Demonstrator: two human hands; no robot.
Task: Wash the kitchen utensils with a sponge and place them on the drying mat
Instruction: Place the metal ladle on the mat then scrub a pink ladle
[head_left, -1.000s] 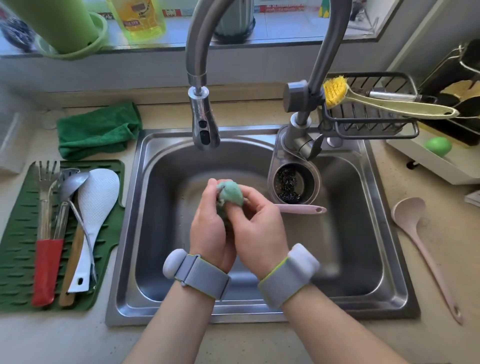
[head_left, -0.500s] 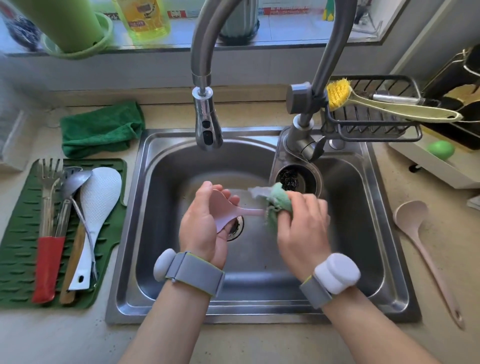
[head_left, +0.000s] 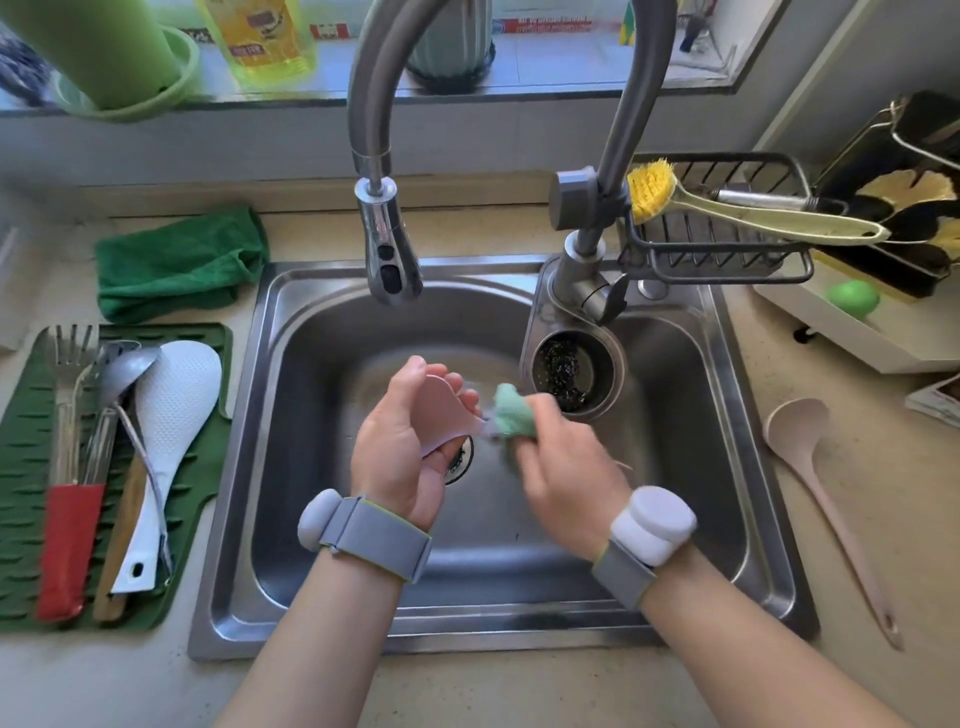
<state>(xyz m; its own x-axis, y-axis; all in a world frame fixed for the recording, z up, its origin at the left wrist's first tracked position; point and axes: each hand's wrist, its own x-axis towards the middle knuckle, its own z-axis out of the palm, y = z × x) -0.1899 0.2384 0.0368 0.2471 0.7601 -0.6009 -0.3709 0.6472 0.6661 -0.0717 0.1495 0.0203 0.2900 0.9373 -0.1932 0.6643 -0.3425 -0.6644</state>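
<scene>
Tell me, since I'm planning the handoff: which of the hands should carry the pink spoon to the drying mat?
Probably left. The left hand already holds the pink spoon, and the drying mat lies on its side; the right hand grips the sponge.

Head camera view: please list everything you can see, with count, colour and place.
sink: 1, steel, centre
faucet: 1, grey, above sink
drying mat: 1, green, left counter
utensils on mat: several, white, steel, red-handled, wooden-handled
cloth: 1, green, behind mat
wire rack: 1, black, right of faucet
brush: 1, yellow bristles, on rack
ladle: 1, pink, right counter
bottle: 1, yellow, windowsill
spoon: 1, pink, in left hand
sponge: 1, green, in right hand
left hand: over sink
right hand: over sink, blurred
</scene>
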